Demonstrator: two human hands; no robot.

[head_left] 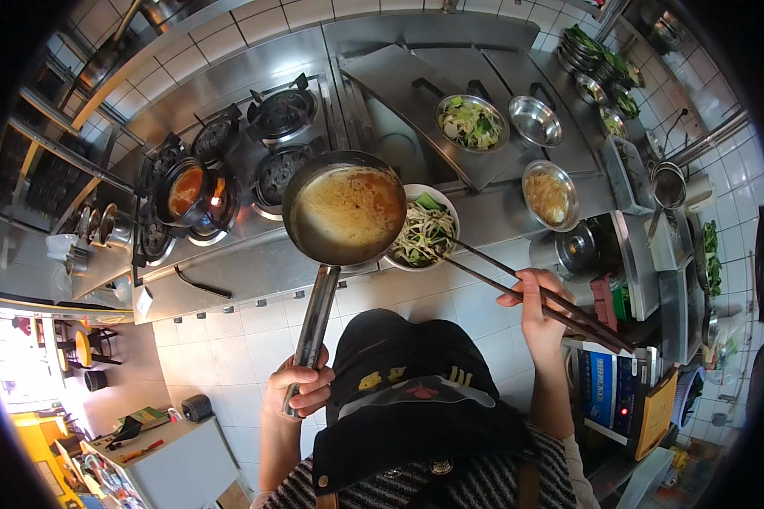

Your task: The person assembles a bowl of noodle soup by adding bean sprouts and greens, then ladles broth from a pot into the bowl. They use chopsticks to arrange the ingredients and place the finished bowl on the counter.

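My left hand (301, 386) is wrapped round the long metal handle of a saucepan (345, 208), which holds a thin layer of brownish-orange broth. The pan is raised over the counter's front edge, its right side overlapping a white bowl (456, 222). Shredded pale strips and green leaves (424, 229) fill that bowl. Long dark chopsticks (497, 270) are gripped in my right hand (535, 305); their tips reach the bowl's right side, at the food. Part of the bowl's left rim is hidden behind the pan.
A pot of orange-red soup (184, 191) sits over a lit flame at the left of the stove (255, 144). On the steel counter stand a pan of chopped greens (471, 125), an empty metal pan (536, 119) and a bowl of pale noodle-like strands (551, 197).
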